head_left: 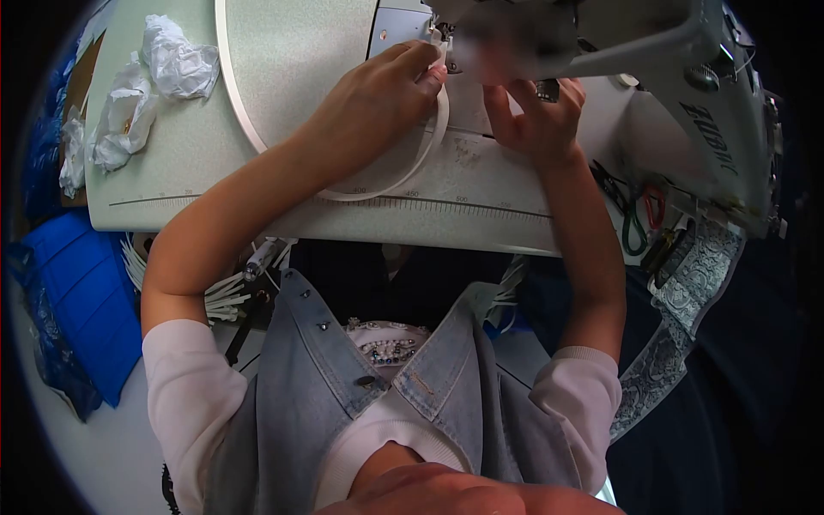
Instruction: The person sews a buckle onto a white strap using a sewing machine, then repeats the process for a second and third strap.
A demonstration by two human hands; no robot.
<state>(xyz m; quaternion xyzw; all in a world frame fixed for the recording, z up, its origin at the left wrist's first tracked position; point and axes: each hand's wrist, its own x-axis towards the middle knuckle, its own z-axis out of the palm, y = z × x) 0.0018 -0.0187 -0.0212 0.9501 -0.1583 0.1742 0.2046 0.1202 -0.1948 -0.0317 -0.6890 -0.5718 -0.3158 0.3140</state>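
My left hand (pixel 399 81) is at the needle area of a sewing machine (pixel 635 51), thumb and fingers pinched on a white strip (pixel 444 107). This narrow strip hangs from the fingers and curves in a wide loop over the machine table (pixel 283 77), passing under my left forearm. To the right, my right hand (pixel 541 120) reaches up beneath the machine head. Its thumb stands apart from the bent fingers, but the fingertips are lost in a blurred patch, so what they touch cannot be made out.
Crumpled white paper (pixel 178 60) lies at the table's upper left. Green-handled scissors (pixel 635 225) and a red-handled tool (pixel 654 206) lie at the right, near grey lace (pixel 687 300). A printed ruler (pixel 429 204) runs along the front edge. Blue material (pixel 81 300) sits lower left.
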